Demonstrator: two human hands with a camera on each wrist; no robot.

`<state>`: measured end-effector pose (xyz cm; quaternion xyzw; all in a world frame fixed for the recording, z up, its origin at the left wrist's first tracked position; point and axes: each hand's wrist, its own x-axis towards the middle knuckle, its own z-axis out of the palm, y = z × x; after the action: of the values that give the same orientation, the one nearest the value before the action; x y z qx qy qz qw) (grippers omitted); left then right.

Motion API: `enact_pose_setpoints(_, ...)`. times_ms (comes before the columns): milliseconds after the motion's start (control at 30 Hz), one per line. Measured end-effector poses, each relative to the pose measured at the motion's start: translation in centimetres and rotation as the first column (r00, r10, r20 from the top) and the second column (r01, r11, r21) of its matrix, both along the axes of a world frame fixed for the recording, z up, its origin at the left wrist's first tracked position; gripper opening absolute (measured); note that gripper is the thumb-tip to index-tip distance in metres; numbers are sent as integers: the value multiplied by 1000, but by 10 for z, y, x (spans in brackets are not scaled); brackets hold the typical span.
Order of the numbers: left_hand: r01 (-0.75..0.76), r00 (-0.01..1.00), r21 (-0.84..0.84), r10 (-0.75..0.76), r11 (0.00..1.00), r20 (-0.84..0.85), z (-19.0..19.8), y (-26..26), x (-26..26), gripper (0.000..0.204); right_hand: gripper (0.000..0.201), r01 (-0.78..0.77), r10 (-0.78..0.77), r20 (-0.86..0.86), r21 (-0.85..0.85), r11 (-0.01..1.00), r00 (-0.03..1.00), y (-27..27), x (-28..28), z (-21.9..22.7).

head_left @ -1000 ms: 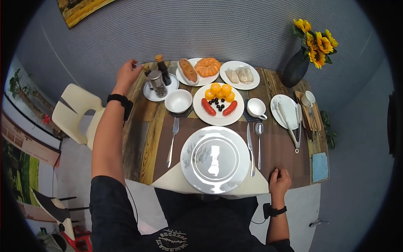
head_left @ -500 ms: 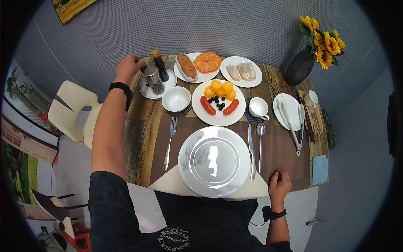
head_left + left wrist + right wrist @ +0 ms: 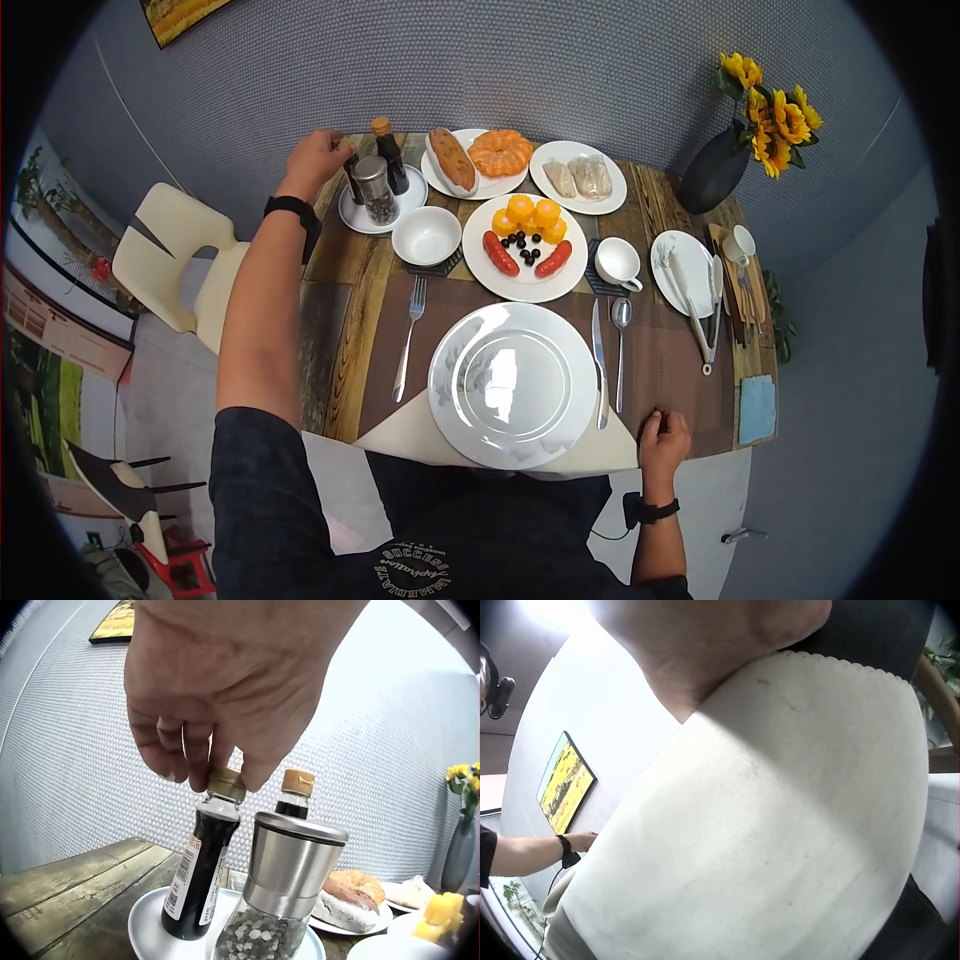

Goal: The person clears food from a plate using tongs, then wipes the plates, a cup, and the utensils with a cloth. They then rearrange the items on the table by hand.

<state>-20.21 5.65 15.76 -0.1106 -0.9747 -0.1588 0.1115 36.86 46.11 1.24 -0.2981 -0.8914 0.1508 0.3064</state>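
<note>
My left hand reaches to the back left of the table. In the left wrist view its thumb and fingers pinch the gold cap of a bottle of dark sauce. The bottle's base is over the small white plate, and it leans a little in that view. Beside it are a pepper grinder with a steel top and a second dark bottle with an orange-brown cap. My right hand rests at the front right table edge, loosely curled and holding nothing.
Nearby stand a white bowl, a bread plate and a plate of sausages and corn. A large plate lies in front, between a fork and a knife. A vase is at the back right.
My left hand has come from beside the bottles onto the gold cap and now pinches it. My right hand has stayed in place; the head view has shifted slightly.
</note>
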Motion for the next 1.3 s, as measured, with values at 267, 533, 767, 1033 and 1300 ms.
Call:
enact_pose_setpoints(267,95,971,137,-61,986,-230,23,16,9,55,13,12,-12,4,-11,1000,1000,-1,-1,1)
enact_pose_setpoints(533,429,899,465,-320,774,-297,25,-13,131,25,13,17,-17,14,-15,1000,1000,2,1,-3)
enact_pose_setpoints(767,179,975,628,-221,757,-11,-55,-68,312,42,12,22,-22,-11,-16,1000,1000,2,0,-4)
enact_pose_setpoints(1033,-135,990,733,110,666,83,-158,-77,361,35,15,22,-22,2,2,1000,1000,1,-1,-2)
enact_pose_setpoints(1300,-120,991,442,131,889,5,-141,-54,370,35,15,22,-22,-15,-2,1000,1000,0,1,-3)
